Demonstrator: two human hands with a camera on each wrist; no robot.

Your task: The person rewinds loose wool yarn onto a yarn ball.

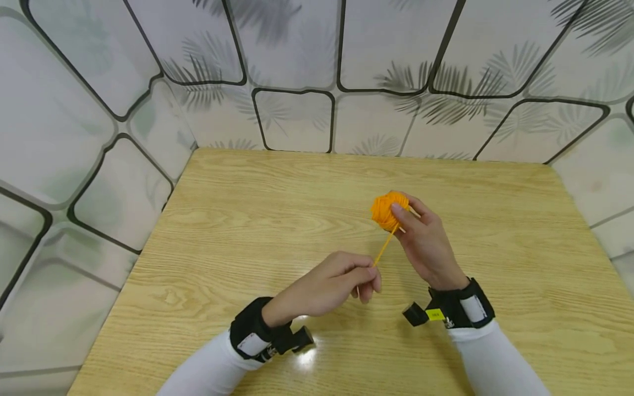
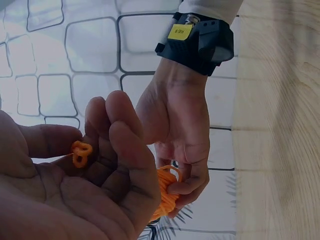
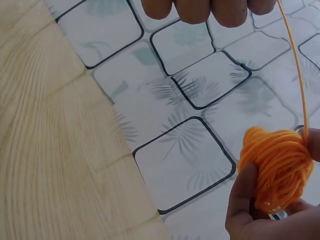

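Note:
A ball of orange yarn [image 1: 388, 211] is held above the table in my right hand [image 1: 430, 245], thumb on its near side and fingers behind it. From the ball a taut yarn strand [image 1: 385, 246] runs down to my left hand [image 1: 332, 280], which pinches it between thumb and index finger. The left wrist view shows a small yarn loop [image 2: 81, 153] sticking out of that pinch, the other left fingers loosely curled. In the right wrist view the wound ball [image 3: 277, 170] sits in the fingers, and a small shiny bit [image 3: 276, 215] peeks out at its lower side.
Both hands are over a wood-grain table [image 1: 223, 220]. Behind and left of it stands a pale wall [image 1: 297, 121] with dark outlines and leaf prints. Each wrist wears a black strap [image 1: 460, 305] with a small camera that juts inward.

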